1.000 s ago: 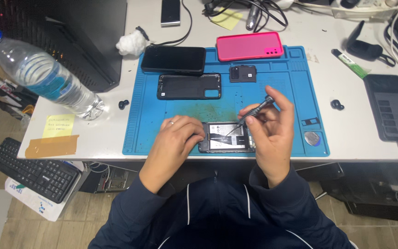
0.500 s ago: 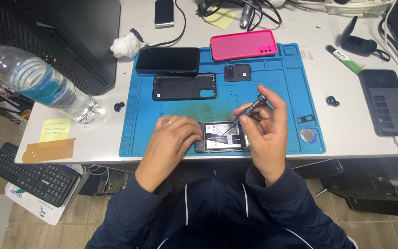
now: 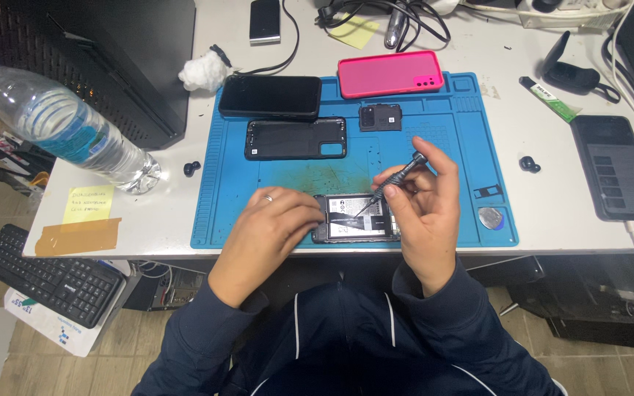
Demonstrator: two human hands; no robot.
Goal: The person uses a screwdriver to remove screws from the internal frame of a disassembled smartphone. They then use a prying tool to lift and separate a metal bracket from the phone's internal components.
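Note:
An opened phone (image 3: 356, 218) lies face down, its insides showing, at the near edge of a blue work mat (image 3: 434, 125). My left hand (image 3: 271, 227) rests on the phone's left end and holds it down. My right hand (image 3: 425, 204) grips a thin dark screwdriver (image 3: 392, 183), whose tip points down into the middle of the open phone. A ring shows on my left hand.
On the mat lie a black back cover (image 3: 295, 138), a dark phone (image 3: 270, 96), a pink case (image 3: 390, 74), a small black part (image 3: 380, 116) and a round coin-like piece (image 3: 490, 218). A water bottle (image 3: 60, 125) lies at left. Another phone (image 3: 615, 177) charges at right.
The camera view has shifted slightly. My right hand has tilted the screwdriver a little, its tip staying over the open phone. My left hand still holds the phone.

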